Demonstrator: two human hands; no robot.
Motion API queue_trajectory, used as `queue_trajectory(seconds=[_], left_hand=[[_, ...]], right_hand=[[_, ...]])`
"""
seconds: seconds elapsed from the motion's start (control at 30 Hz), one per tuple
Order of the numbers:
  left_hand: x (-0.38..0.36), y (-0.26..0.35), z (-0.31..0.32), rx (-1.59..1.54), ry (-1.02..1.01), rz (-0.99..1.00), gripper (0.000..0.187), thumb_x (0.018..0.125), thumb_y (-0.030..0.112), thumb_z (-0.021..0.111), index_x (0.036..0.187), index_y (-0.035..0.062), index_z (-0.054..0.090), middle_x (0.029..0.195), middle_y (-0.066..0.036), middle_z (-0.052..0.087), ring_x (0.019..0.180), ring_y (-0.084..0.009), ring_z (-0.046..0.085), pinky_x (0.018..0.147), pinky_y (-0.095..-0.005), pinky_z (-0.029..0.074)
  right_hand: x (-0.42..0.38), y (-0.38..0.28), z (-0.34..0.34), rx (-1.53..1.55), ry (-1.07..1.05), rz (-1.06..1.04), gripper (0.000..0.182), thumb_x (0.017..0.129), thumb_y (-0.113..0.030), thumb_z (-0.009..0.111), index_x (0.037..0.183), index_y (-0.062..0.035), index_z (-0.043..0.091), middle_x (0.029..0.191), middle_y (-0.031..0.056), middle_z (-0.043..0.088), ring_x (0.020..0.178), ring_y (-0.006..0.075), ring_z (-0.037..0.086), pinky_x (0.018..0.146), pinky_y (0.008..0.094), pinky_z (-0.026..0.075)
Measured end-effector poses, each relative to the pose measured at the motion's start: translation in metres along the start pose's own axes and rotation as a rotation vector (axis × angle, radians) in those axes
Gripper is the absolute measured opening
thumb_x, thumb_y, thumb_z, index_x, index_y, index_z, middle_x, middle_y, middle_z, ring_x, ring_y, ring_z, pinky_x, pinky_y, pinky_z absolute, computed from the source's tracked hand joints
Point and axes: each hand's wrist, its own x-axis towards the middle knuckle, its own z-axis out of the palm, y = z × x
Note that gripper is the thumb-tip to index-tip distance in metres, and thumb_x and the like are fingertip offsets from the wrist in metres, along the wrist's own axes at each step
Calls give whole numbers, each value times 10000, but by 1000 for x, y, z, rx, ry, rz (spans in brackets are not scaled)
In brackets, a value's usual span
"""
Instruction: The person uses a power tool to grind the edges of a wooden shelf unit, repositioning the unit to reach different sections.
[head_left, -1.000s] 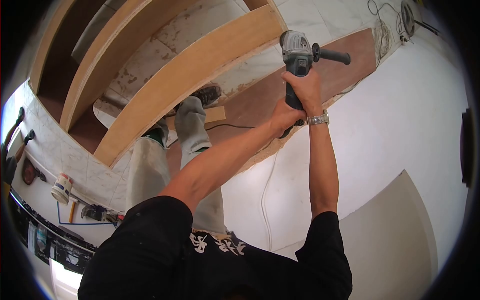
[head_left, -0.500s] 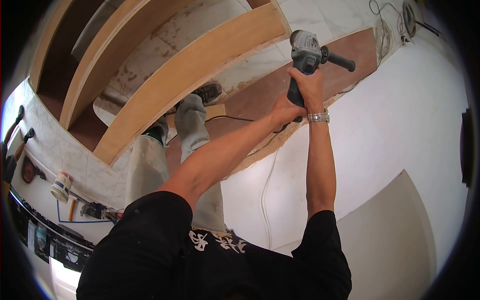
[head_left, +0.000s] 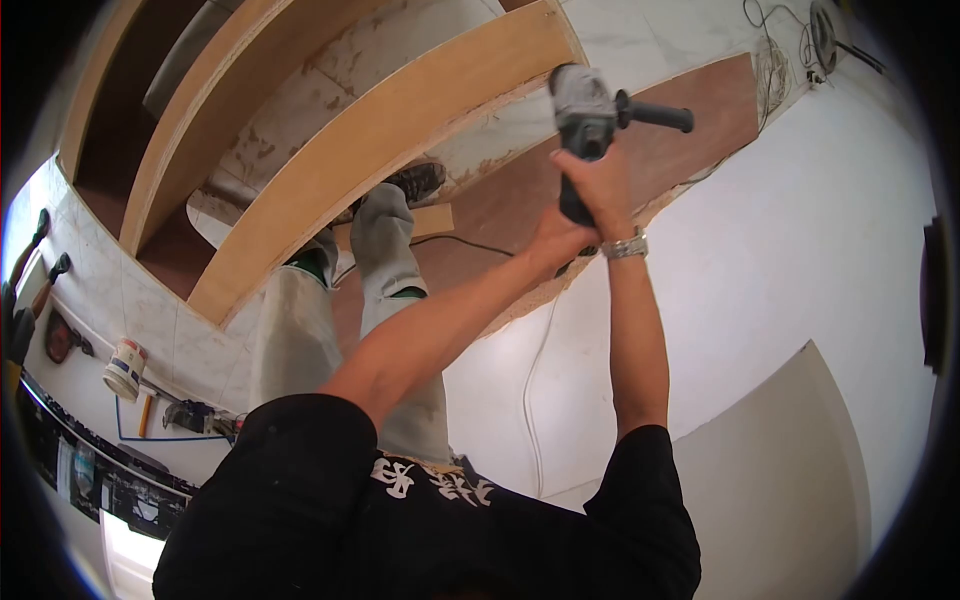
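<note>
I hold an angle grinder (head_left: 584, 100) with both hands, its head up near the end of a curved wooden panel (head_left: 400, 125). My left hand (head_left: 556, 240) is closed around the rear of the body, near the cord end. Further forward, my right hand (head_left: 597, 185), with a metal watch (head_left: 626, 245) at the wrist, wraps the body behind the head. The black side handle (head_left: 658, 115) sticks out to the right, untouched. The grinder head is slightly blurred and overlaps the panel's edge in this view.
More curved wooden panels (head_left: 190, 130) stand at upper left. A reddish-brown board (head_left: 690, 125) runs behind the grinder beside a white wall (head_left: 800, 230). A power cord (head_left: 465, 240) crosses near my shoe (head_left: 418, 180). A bucket (head_left: 125, 368) and tools lie at lower left.
The grinder and both hands have moved left and slightly down, bringing the head closer to the curved panel's end. The grip on it is the same.
</note>
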Motion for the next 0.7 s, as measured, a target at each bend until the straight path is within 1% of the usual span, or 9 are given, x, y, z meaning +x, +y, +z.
queue_trajectory(seconds=[0.03,0.13,0.17,0.27,0.3,0.4,0.5,0.6,0.7], left_hand=[[11,6,4,60,-32,-42,347,746,37,807,1066,14,675,980,-53,709,869,-164,679,745,-322,536],[30,11,19,60,-17,-41,254,729,6,797,964,11,700,864,-48,702,793,-165,673,695,-333,527],[29,11,17,48,-65,-45,351,729,18,810,1055,9,679,955,-50,706,842,-165,670,714,-317,525],[12,-11,4,-78,-23,65,447,731,50,834,1134,16,643,1053,-50,697,892,-157,659,728,-308,519],[-2,-10,-2,-57,5,97,494,761,101,839,1193,23,610,1101,-44,679,927,-142,650,740,-293,517],[-43,-21,-29,-57,100,66,454,788,125,822,1182,24,620,1045,-30,674,908,-124,645,739,-287,518],[-74,-31,-47,-96,133,92,409,801,135,802,1159,30,635,1001,-15,665,861,-114,634,728,-276,510],[-71,-31,-46,-119,112,89,365,783,100,803,1108,26,656,982,-25,679,846,-126,645,737,-295,520],[-48,-19,-29,-75,133,98,325,766,70,806,1058,21,674,968,-39,696,854,-145,667,756,-315,535]], right_hand=[[10,1,-9,-3,23,20,367,742,-230,844,980,-2,681,797,29,669,689,148,625,641,317,523],[23,-4,-28,9,21,50,319,750,-220,839,924,-5,680,761,11,663,642,125,605,599,302,503],[24,-8,-30,-40,-10,99,361,704,-237,830,925,9,685,778,53,700,673,154,639,647,333,533],[0,-24,-7,-34,-38,6,384,695,-255,832,916,18,679,791,71,702,687,155,642,649,337,531],[-12,-33,3,-133,-43,44,470,675,-289,835,983,25,669,814,140,722,734,246,704,690,386,557],[-43,-12,47,-110,-57,-71,579,657,-315,837,1078,33,646,880,215,737,832,370,738,754,443,574],[-72,-25,70,-194,-203,3,652,646,-333,836,1131,44,619,951,280,731,920,454,721,804,481,572],[-72,-14,70,-179,-137,-37,591,658,-296,845,1088,43,622,904,215,737,830,374,734,773,436,576],[-48,-16,47,48,-33,-22,531,673,-244,853,1066,27,621,850,122,717,753,268,693,736,384,567]])
